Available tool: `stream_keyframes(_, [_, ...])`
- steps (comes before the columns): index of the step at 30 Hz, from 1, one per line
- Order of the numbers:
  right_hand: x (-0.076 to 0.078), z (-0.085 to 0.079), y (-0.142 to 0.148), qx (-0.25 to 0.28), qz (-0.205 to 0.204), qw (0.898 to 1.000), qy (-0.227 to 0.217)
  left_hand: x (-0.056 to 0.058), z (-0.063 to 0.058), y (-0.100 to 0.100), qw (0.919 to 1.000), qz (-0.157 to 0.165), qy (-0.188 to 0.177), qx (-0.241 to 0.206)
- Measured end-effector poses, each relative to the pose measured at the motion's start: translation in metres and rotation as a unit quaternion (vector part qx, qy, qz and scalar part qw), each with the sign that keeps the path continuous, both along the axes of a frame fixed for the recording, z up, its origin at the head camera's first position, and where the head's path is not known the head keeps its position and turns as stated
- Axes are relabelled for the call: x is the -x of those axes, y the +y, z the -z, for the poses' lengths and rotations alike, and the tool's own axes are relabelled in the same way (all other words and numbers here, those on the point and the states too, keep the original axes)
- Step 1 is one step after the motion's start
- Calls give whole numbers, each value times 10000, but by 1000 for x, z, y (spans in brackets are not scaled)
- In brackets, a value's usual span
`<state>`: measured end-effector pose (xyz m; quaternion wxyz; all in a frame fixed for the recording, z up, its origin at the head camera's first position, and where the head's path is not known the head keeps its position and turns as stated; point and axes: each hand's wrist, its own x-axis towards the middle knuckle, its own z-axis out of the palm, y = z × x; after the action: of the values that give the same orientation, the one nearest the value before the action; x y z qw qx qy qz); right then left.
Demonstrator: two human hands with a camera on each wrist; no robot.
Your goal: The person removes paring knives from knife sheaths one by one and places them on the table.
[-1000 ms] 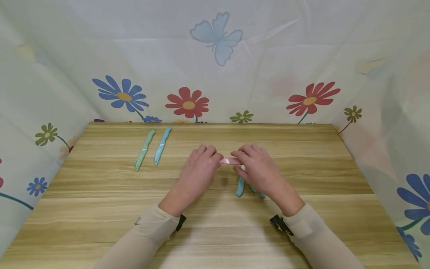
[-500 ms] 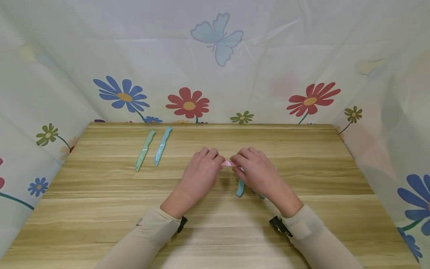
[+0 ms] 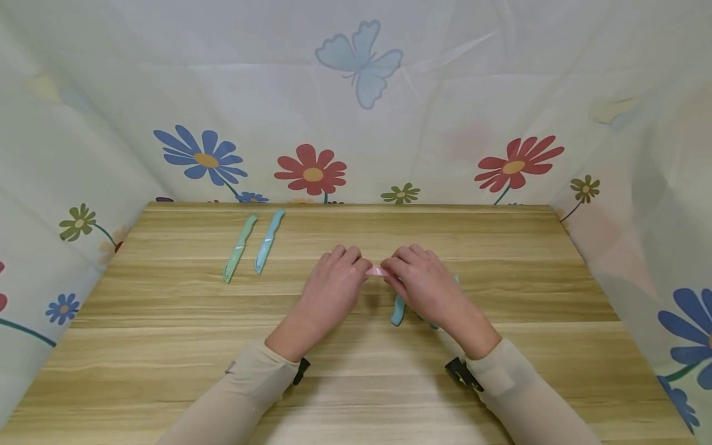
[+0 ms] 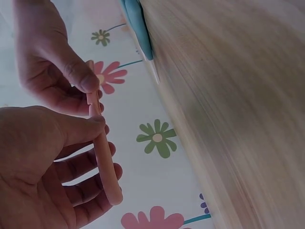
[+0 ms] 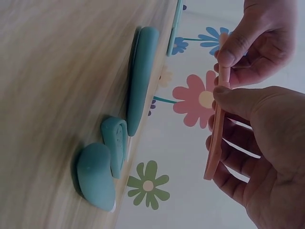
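A pink knife with a pink sheath [image 3: 377, 272] is held level between both hands above the table. My left hand [image 3: 334, 285] pinches its handle [image 4: 108, 169] between thumb and fingers. My right hand [image 3: 427, 285] pinches the sheath part [image 5: 217, 129], thumb on one side and fingers behind. The thumbs lie close together, and only a short pink stretch shows between the hands in the head view. Below the right hand lie a knife's blue handle [image 3: 398, 310], a blue sheath [image 5: 114, 143] and another blue handle [image 5: 96, 176], partly hidden in the head view.
A green sheathed knife [image 3: 240, 248] and a light blue sheathed knife [image 3: 269, 242] lie side by side at the back left of the wooden table [image 3: 183, 346]. A flowered cloth [image 3: 434, 123] surrounds the back and sides.
Both hands have come closer together and slightly nearer to me, and the pink stretch between them has shortened. The right fingers have closed more on the sheath. Over the last half second little moves.
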<state>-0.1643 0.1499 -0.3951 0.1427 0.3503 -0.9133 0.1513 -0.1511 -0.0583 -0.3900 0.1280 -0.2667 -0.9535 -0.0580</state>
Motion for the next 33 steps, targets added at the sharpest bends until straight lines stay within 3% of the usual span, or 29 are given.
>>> stream_keyframes(33, [1,2,0,4,84,9999,-73,0,1,-1,9999,8,-47,-135])
